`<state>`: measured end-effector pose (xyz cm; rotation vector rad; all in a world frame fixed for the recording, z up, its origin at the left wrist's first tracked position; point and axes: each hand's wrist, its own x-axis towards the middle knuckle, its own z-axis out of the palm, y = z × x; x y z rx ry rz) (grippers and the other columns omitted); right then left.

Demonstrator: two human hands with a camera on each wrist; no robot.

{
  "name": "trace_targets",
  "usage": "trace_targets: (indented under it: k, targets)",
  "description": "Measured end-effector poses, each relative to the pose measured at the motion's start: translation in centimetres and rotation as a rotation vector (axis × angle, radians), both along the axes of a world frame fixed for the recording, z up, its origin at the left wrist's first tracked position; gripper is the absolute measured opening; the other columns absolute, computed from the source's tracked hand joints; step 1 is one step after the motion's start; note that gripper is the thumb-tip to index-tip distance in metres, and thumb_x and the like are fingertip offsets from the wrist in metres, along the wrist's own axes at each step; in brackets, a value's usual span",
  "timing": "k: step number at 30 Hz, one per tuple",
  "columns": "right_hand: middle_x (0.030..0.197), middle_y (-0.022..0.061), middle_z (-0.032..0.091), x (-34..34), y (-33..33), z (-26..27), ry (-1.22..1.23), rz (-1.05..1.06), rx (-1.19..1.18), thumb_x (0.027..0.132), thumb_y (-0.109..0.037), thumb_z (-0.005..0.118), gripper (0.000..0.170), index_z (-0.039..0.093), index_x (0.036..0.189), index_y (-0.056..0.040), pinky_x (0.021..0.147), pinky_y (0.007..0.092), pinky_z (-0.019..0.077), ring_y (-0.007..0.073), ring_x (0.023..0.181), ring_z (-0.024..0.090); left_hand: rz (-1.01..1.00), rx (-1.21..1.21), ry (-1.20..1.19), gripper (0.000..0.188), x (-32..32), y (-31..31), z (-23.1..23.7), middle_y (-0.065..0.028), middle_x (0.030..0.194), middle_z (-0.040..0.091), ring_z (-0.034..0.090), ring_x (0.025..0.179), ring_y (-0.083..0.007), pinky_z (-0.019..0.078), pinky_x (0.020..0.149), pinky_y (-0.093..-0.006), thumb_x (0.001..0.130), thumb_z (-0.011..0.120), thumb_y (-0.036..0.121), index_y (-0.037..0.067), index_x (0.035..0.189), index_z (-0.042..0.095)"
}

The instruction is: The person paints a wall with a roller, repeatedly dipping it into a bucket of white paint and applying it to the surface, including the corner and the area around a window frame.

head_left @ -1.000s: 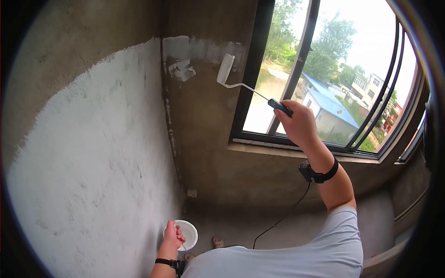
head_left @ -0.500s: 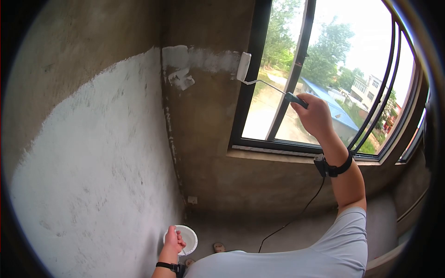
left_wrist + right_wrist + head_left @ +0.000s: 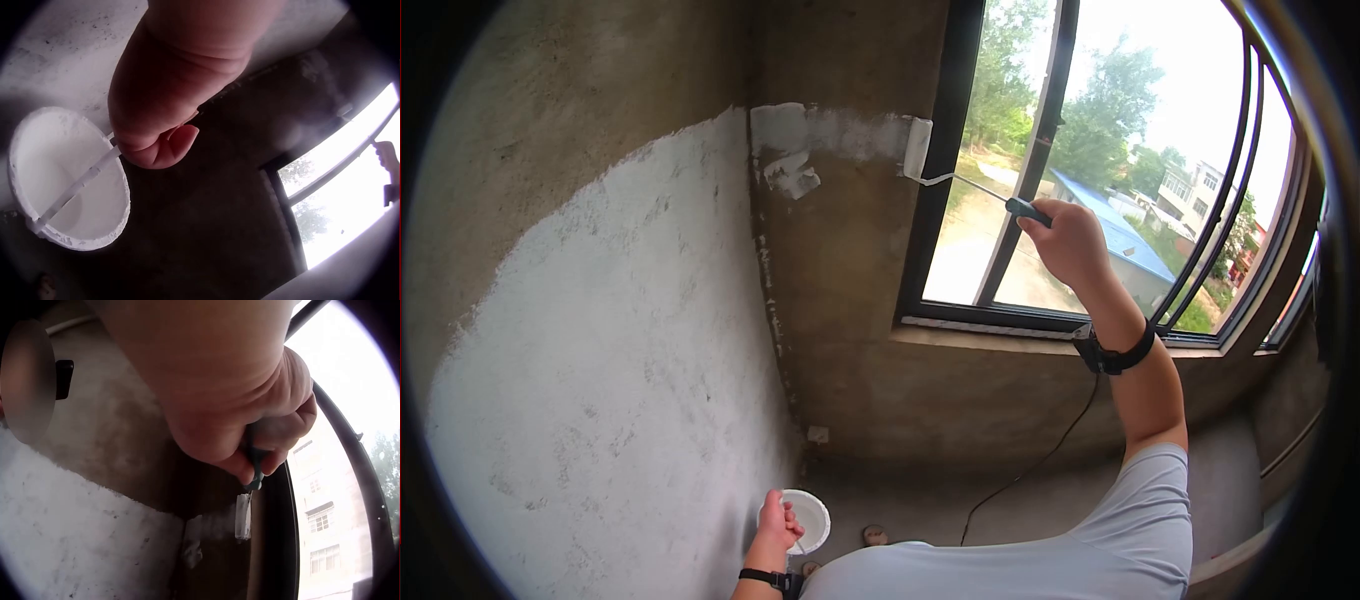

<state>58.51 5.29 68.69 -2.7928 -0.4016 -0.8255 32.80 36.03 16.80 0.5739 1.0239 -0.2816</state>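
Note:
My right hand (image 3: pixel 1072 243) grips the dark green handle (image 3: pixel 1028 211) of a paint roller, thumb along it. The white roller sleeve (image 3: pixel 917 149) stands nearly upright at the wall's edge beside the window frame, at the right end of a thin white paint band (image 3: pixel 850 134). In the right wrist view the sleeve (image 3: pixel 243 517) shows below the curled fingers. Low on the left, my left hand (image 3: pixel 776 522) holds a white bucket (image 3: pixel 813 508) by its handle (image 3: pixel 78 185). Seen from the left wrist, the bucket (image 3: pixel 125 206) hangs tilted, with white paint inside.
A dark-framed window (image 3: pixel 960 308) fills the upper right. White paint covers much of the left wall (image 3: pixel 620 330); bare brown plaster (image 3: pixel 850 250) lies under the band. A socket (image 3: pixel 818 434) sits low near the corner. A black cable (image 3: pixel 1040 465) hangs from the right wrist.
The roller has moved right along the wall to the window frame, then slightly back left. My right arm went with it. The left hand still holds the bucket.

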Motion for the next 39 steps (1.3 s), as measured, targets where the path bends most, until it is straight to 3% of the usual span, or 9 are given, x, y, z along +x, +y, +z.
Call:
trace_targets:
  k: [17,24,26,39]
  targets:
    - [0.079,0.0172,0.071,1.0,6.4,-0.4,-0.068,0.005,-0.201,0.098,-0.032,0.061,0.026,0.071,0.1,-0.0077,0.07,0.05,0.0539,0.039,0.078,0.069,0.021,0.018,0.024,0.029,-1.3,0.9,0.1,0.0058,0.054,0.03,0.024,0.043,-0.01,0.0292,0.05,-0.0309,0.091,0.055,0.042,0.014,0.086,0.049]
    - [0.079,0.0179,0.07,1.5,10.0,-0.4,-0.082,0.074,-0.18,0.097,-0.032,0.064,0.025,0.072,0.103,-0.0089,0.069,0.0511,0.0512,0.0398,0.078,0.068,0.025,-0.031,0.026,0.03,-1.5,1.3,-0.8,0.0044,0.054,0.03,0.025,0.043,-0.0117,0.0326,0.051,-0.0339,0.093,0.056,0.041,0.012,0.09,0.052]
    - [0.086,0.0165,0.072,1.3,11.3,0.2,-0.013,0.04,-0.243,0.098,-0.032,0.061,0.026,0.071,0.104,-0.0079,0.076,0.0496,0.055,0.0379,0.087,0.07,0.004,-0.022,0.048,0.03,-1.7,1.4,-0.8,0.0044,0.054,0.03,0.025,0.044,-0.0116,0.0326,0.051,-0.0339,0.093,0.057,0.041,0.012,0.09,0.052]
    - [0.093,0.0188,0.072,3.0,16.8,-0.7,-0.015,0.137,-0.222,0.098,-0.032,0.06,0.029,0.071,0.107,-0.0061,0.078,0.0499,0.0548,0.0395,0.093,0.069,0.02,-0.001,0.04,0.029,-2.6,1.2,-1.0,0.0047,0.054,0.03,0.025,0.043,-0.0114,0.0317,0.052,-0.0335,0.093,0.055,0.04,0.012,0.087,0.051]
